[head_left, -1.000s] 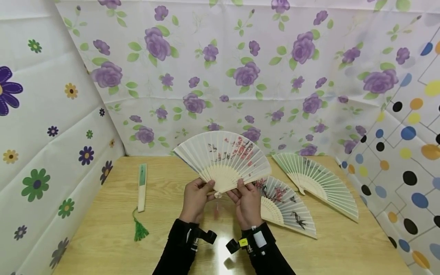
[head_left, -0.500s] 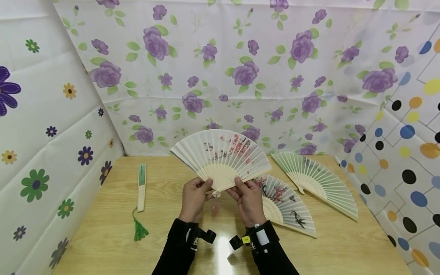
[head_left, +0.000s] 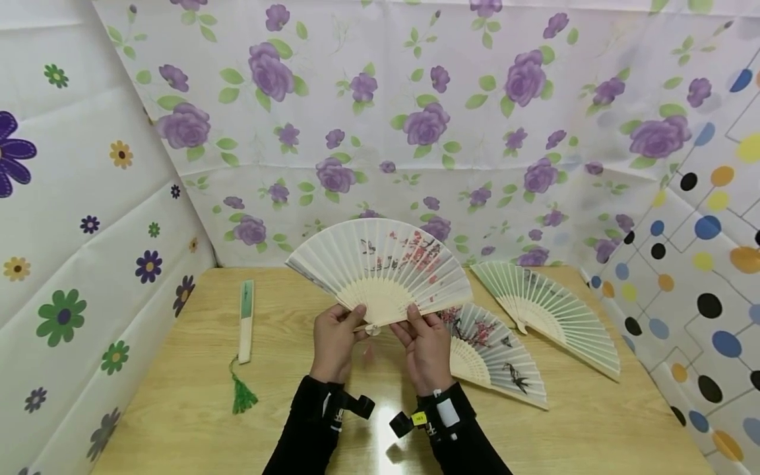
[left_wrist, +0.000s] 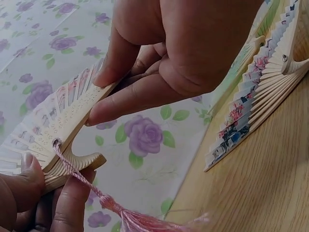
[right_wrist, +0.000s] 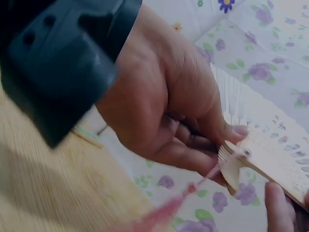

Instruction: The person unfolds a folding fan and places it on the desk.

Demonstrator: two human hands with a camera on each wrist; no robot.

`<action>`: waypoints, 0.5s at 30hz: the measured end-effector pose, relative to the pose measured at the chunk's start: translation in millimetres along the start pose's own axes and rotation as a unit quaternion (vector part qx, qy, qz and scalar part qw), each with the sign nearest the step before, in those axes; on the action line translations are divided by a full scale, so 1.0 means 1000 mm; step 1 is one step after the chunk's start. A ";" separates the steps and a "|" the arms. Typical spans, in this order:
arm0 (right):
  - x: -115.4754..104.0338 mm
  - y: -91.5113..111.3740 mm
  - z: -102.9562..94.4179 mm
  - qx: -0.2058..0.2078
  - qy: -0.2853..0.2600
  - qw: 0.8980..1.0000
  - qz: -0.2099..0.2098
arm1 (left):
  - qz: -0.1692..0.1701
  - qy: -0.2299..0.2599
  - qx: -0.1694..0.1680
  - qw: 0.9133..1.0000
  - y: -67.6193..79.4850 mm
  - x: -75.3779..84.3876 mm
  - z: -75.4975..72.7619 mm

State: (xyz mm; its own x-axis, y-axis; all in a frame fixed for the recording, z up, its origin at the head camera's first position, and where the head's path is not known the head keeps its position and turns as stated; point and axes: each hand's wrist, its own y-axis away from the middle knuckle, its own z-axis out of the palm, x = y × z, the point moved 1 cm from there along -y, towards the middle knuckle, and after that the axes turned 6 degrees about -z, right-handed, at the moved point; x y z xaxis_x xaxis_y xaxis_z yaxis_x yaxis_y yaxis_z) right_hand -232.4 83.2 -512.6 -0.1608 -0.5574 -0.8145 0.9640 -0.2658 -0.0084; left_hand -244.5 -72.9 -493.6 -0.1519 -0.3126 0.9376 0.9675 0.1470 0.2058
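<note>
A spread white folding fan (head_left: pixel 380 264) with pink blossoms and small dark butterflies is held up above the table in the head view. My left hand (head_left: pixel 334 341) pinches its left side near the pivot, thumb on the ribs. On the other side my right hand (head_left: pixel 429 346) pinches the right guard stick between thumb and fingers. From the pivot hangs a pink tassel (left_wrist: pixel 145 220), plain in both wrist views. Just right of my right hand, an open greyish fan (head_left: pixel 495 356) with blossoms and a dark bird lies on the table, partly hidden by that hand.
An open pale green fan (head_left: pixel 558 316) lies at the right rear of the wooden table (head_left: pixel 190 422). At left lies a folded green fan (head_left: pixel 246 323) with a green tassel (head_left: pixel 243 398). Patterned cloth walls (head_left: pixel 380 99) border the back and both sides.
The white fan has spread slightly wider, its left edge moving out and a little down. Both hands keep their grip and stay in nearly the same place. The other fans have not moved.
</note>
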 end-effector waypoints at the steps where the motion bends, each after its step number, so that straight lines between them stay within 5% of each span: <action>1: 0.001 0.001 0.001 0.012 -0.007 1.000 0.002 | 0.002 0.003 -0.001 1.000 0.000 0.000 0.001; 6: 0.003 0.005 0.007 0.049 -0.039 0.998 0.012 | 0.011 0.022 0.003 1.000 0.001 0.000 0.002; 15: -0.003 0.001 0.006 0.017 -0.023 0.999 0.015 | 0.010 0.014 0.013 1.000 0.003 0.003 0.000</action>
State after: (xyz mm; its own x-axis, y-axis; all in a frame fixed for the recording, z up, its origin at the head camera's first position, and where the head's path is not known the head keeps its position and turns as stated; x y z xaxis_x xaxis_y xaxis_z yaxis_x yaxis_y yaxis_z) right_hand -232.4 79.7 -506.7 -0.1419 -0.6016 -0.7861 0.9610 -0.2742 0.0364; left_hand -242.5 -73.0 -489.9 -0.1261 -0.3349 0.9338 0.9649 0.1771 0.1938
